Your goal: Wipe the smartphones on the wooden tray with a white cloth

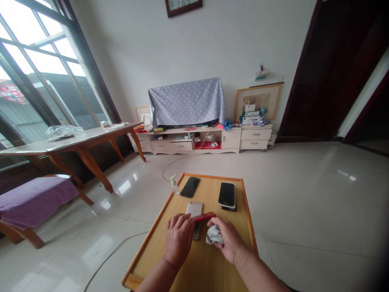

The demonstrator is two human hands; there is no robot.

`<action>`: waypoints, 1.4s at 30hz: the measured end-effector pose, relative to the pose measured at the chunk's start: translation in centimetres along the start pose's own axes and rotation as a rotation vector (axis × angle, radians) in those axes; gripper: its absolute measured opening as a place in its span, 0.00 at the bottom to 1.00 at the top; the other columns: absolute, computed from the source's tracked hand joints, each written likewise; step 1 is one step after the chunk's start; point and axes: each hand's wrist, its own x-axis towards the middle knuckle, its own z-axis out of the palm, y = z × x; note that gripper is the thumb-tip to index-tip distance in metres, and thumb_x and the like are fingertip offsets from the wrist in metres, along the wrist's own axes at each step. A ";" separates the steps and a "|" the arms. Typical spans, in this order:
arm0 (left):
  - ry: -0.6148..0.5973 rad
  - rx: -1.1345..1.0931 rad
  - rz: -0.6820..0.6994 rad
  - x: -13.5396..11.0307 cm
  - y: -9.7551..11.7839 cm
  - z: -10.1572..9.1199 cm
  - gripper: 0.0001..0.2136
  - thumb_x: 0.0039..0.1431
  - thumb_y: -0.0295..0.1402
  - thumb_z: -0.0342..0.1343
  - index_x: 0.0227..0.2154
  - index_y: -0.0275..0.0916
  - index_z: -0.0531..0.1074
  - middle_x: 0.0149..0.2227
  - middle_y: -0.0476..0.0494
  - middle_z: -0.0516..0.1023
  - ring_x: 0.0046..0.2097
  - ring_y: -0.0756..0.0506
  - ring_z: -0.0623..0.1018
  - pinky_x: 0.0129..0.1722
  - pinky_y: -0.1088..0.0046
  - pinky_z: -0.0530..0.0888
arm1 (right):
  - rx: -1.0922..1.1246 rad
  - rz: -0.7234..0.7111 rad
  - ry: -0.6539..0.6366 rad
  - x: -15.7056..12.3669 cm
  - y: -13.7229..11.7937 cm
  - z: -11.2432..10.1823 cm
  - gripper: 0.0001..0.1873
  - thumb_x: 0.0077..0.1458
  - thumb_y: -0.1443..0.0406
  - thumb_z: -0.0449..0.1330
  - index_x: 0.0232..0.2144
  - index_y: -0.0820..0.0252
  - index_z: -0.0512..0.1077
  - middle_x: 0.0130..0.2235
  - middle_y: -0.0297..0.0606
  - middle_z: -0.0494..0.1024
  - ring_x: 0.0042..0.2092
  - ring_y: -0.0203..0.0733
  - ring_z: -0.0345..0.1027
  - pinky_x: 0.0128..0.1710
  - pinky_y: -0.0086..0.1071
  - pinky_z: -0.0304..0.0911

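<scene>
Looking down from head height at a low wooden desk [212, 177] with a raised orange-brown rim, the view shows two bare forearms reaching in from the bottom edge. The left hand [179, 239] has its grip closed around a slim red object [204, 217], perhaps a phone or phone case; the fingers hide most of it, so its shape is hard to make out. The right hand [227, 239] sits just beside it, its grip curled over a crumpled gray cloth [214, 235] that rests near the red object's end.

A pale silver phone [194, 209] lies flat under the red object, its lower part hidden by the left hand. Farther up the desk are a black phone [190, 187] and a stack of two phones [227, 195], with a clear pump bottle [174, 184] standing near the left rim. No writing on them can be read.

Beyond, a thin cable [170, 168] curves across the glossy tile floor. A long wooden table [75, 140] stands by a large window [45, 61], and a purple cushion [33, 200] covers a bench. Against the far wall, a polka-dot cloth [187, 102] drapes a shape on a cream cabinet [185, 146]. Small labeled boxes [251, 114] stand on it, their print too small to read. A dark wall clock [183, 5] shows digits, cut off by the frame.
</scene>
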 end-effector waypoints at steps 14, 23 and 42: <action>-0.274 0.074 -0.170 2.1 -0.5 1.9 0.30 0.51 0.44 0.61 0.59 0.48 0.65 0.60 0.40 0.71 0.60 0.35 0.67 0.59 0.59 0.60 | -0.147 -0.070 0.112 0.2 -0.4 -1.6 0.19 0.46 0.50 0.66 0.30 0.60 0.73 0.25 0.32 0.72 0.23 0.31 0.58 0.18 0.25 0.43; -0.187 0.090 -0.199 2.9 -0.5 2.1 0.21 0.46 0.47 0.63 0.42 0.44 0.70 0.43 0.42 0.74 0.48 0.38 0.73 0.47 0.64 0.66 | -0.086 0.072 0.043 0.8 1.1 -1.4 0.20 0.52 0.48 0.63 0.26 0.55 0.63 0.16 0.22 0.60 0.15 0.27 0.44 0.15 0.24 0.33; -0.122 -0.068 -0.375 2.3 -2.2 3.8 0.18 0.63 0.47 0.47 0.47 0.45 0.73 0.53 0.42 0.75 0.54 0.40 0.72 0.52 0.62 0.67 | -0.037 0.070 0.076 -0.1 1.6 -1.6 0.21 0.58 0.52 0.58 0.21 0.55 0.59 0.14 0.23 0.57 0.14 0.26 0.39 0.14 0.23 0.34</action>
